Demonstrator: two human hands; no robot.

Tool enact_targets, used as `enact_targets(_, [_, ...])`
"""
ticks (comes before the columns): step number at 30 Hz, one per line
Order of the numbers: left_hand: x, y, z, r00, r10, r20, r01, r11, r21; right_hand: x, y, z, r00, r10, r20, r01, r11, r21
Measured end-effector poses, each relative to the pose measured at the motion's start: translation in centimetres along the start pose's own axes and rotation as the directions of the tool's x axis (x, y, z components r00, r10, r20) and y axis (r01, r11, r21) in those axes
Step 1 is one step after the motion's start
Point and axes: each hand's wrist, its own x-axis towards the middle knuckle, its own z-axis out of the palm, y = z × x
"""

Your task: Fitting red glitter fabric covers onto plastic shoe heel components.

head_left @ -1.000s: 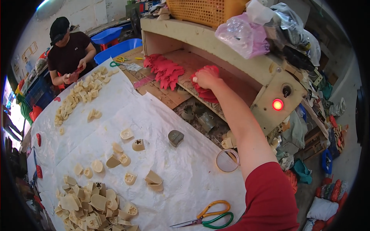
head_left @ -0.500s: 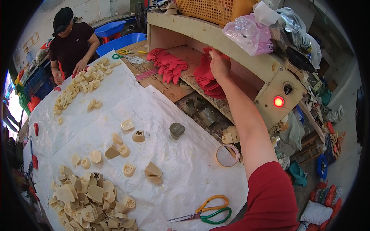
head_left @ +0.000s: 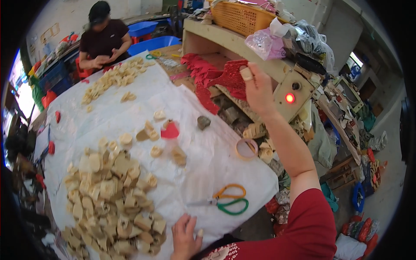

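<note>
My right hand (head_left: pixel 261 92) is raised at the front of the cream heater box, closed on a shiny red cut-out piece (head_left: pixel 232 77) with an uneven outline. One of its fingers wears a pale cover. My left hand (head_left: pixel 187 236) lies on the white sheet near the lower edge, fingers outstretched and holding nothing. Beside it rises a big pile of beige plastic pieces like shoe heels (head_left: pixel 115 190). A small red piece (head_left: pixel 170 130) is among several loose beige pieces in the middle; motion blurs them. Scissors (head_left: pixel 225 200) with orange and green handles lie right of my left hand.
The cream box (head_left: pixel 216 39) with a lit red lamp (head_left: pixel 290 98) stands at the right, more red pieces (head_left: pixel 197 65) inside. A tape roll (head_left: pixel 247 148) and a grey block (head_left: pixel 203 122) lie on the sheet. Across the table sits a co-worker (head_left: pixel 104 41) behind more beige pieces (head_left: pixel 117 78).
My right hand has come out of the box with a red piece. My left hand has come into view. A small red piece now shows mid-sheet. The co-worker's hands have come together; the view has shifted.
</note>
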Motion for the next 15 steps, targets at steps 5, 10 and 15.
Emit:
enact_targets(5, [-1.1, 1.8, -1.6, 0.992, 0.120, -0.041, -0.124, 0.987, -0.099, -5.5, -9.0, -2.6, 0.955, 0.077, 0.286, -0.185, 0.909, 0.373])
enact_targets(10, [-0.4, 4.4, -3.6, 0.883, 0.063, -0.465, -0.139, 0.982, -0.131, -12.5, -14.5, -2.4, 0.853, 0.048, 0.520, -0.265, 0.897, 0.353])
enact_targets(15, [0.5, 2.0, -3.3, 0.766, -0.159, -0.623, -0.067, 0.944, -0.324, -17.5, -19.9, -1.3, 0.777, 0.086, 0.623, -0.477, 0.726, 0.494])
